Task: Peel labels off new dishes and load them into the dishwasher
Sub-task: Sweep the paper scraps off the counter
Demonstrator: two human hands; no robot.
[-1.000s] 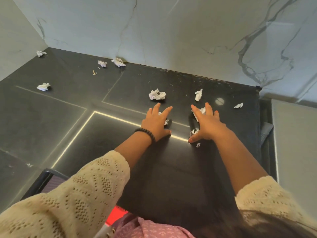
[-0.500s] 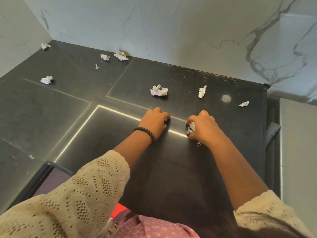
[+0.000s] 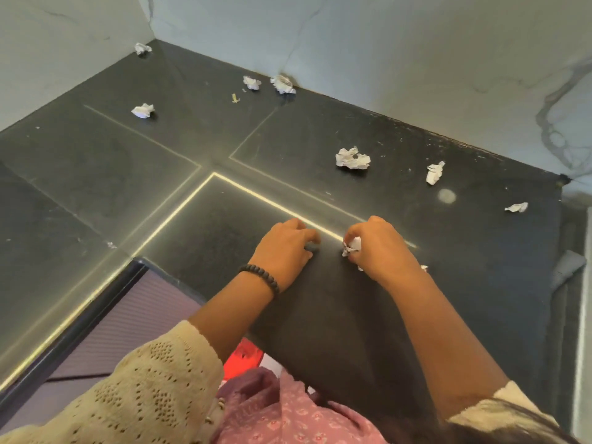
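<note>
cleanup of peeled label wads on the counter (image 3: 96,174), no dishes or dishwasher in view.
counter is dark stone in a corner of marble wall (image 3: 384,59); loose wads (image 3: 352,159) lie scattered toward the back, well apart from each other. right hand (image 3: 378,248) is clenched round a white wad (image 3: 352,246). left hand (image 3: 285,248) has fingers curled, knuckles down on the counter; cannot tell if it grips anything. bracelet (image 3: 261,278) on left wrist. risks, as i judge them: a small scrap (image 3: 424,268) just beside the right wrist gets missed; sticky backing clings to fingers and wads drop; far wads by the wall need a long reach. no readable print or brands on any wad.
</note>
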